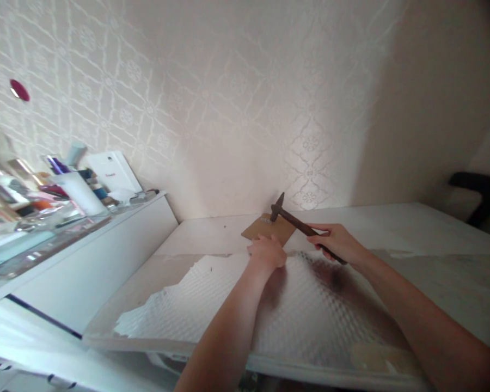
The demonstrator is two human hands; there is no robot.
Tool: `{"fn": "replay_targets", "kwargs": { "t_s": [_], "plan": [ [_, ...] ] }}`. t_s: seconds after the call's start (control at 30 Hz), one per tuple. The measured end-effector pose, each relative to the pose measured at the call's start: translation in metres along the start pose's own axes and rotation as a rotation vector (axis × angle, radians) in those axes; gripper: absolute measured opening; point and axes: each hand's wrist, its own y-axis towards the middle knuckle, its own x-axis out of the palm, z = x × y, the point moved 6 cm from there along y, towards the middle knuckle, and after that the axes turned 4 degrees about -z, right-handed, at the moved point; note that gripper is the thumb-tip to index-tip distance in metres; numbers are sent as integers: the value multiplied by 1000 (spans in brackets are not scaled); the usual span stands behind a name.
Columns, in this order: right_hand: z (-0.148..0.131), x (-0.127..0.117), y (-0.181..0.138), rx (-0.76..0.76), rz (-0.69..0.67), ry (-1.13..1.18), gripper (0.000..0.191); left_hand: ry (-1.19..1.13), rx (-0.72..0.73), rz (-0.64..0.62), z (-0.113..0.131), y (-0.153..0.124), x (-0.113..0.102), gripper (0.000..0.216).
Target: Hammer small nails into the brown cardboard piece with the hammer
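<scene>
A hammer (294, 220) with a dark head and a brown handle is gripped by my right hand (330, 241), whose fingers wrap round the handle. The head is over the far part of a small brown piece of cardboard (255, 230); whether it touches is hard to tell. Beside the head, a short row of small pale marks or bits (265, 220) shows on the cardboard, too small to name. My left hand (267, 250) rests on the near edge of the cardboard, fingers laid out over it and holding nothing.
Under my forearms, a torn white textured sheet (175, 313) covers part of the white table (204, 231), which meets a patterned wall (237, 136). On the left stands a white cabinet (118, 261) crowded with bottles and a white box (112, 171). A dark armrest-like shape (479, 188) is at right.
</scene>
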Motion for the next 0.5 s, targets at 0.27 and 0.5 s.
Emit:
{"fn": "replay_targets", "kwargs": {
  "t_s": [0.27,0.5],
  "plan": [
    [-3,-5,-2,-37,64,68,56,5,2,1,0,0,0,57],
    [-1,0,-1,14,-9,74,56,2,6,-12,0,2,1,56]
  ]
}}
